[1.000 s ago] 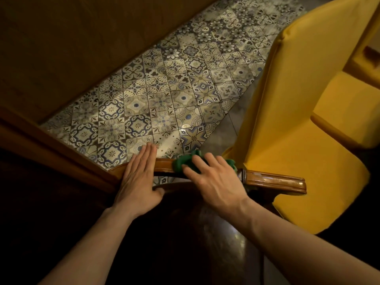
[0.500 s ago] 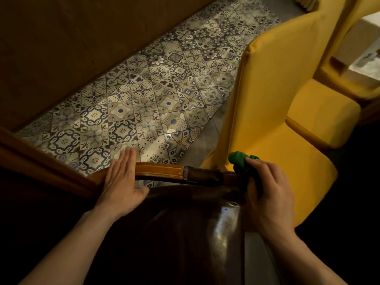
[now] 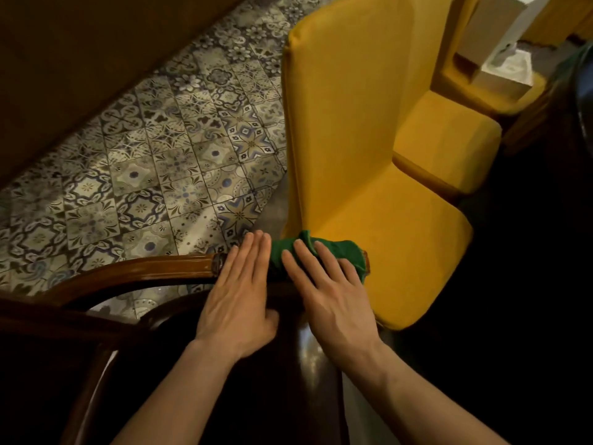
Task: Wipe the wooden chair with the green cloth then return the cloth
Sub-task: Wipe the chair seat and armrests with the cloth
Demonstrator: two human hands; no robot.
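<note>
The wooden chair's glossy brown top rail (image 3: 138, 273) curves across the lower middle, with its dark back below. A green cloth (image 3: 340, 250) is draped over the right end of that rail. My right hand (image 3: 333, 297) lies on the cloth with fingers spread, pressing it onto the wood. My left hand (image 3: 239, 293) rests flat on the rail just left of the cloth, its fingers straight and together, touching the cloth's edge. The rail under both hands is hidden.
A yellow upholstered chair (image 3: 359, 149) stands directly to the right, close to the rail's end, with a second yellow seat (image 3: 449, 136) behind it. Patterned floor tiles (image 3: 179, 162) lie beyond the rail. A brown wall (image 3: 80, 49) runs along the upper left.
My right hand slid the cloth from mid-rail to the right end and now lies flat on it. My left hand moved right along the rail until it met the cloth.
</note>
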